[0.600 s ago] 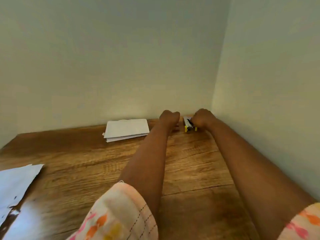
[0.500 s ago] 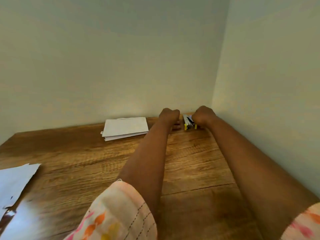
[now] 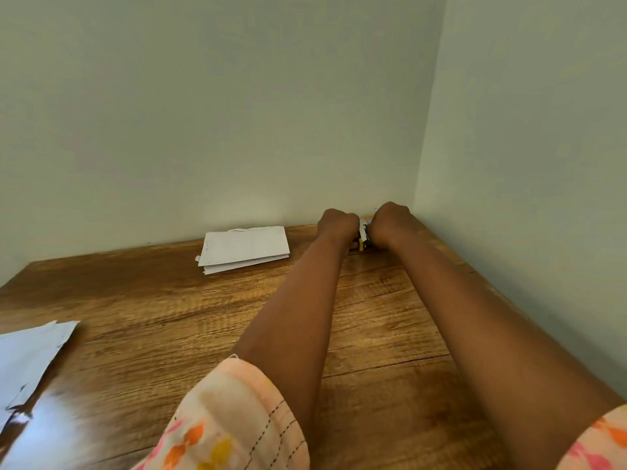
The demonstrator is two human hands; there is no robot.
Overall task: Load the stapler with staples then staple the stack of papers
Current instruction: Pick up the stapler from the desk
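Both arms reach to the far right corner of the wooden table (image 3: 190, 310). My left hand (image 3: 338, 225) and my right hand (image 3: 390, 221) are fisted close together around a small object with yellow, white and black parts (image 3: 363, 236); only a sliver of it shows between them. It looks like the stapler or a staple box, I cannot tell which. Which hand grips it is hidden. A stack of white papers (image 3: 245, 248) lies against the back wall, left of my left hand.
A loose white sheet (image 3: 29, 354) hangs over the table's near left part. Pale walls close the table at the back and on the right, meeting in the corner just behind my hands.
My hands have drawn closer together over the small object, hiding more of it. The view has shifted slightly.
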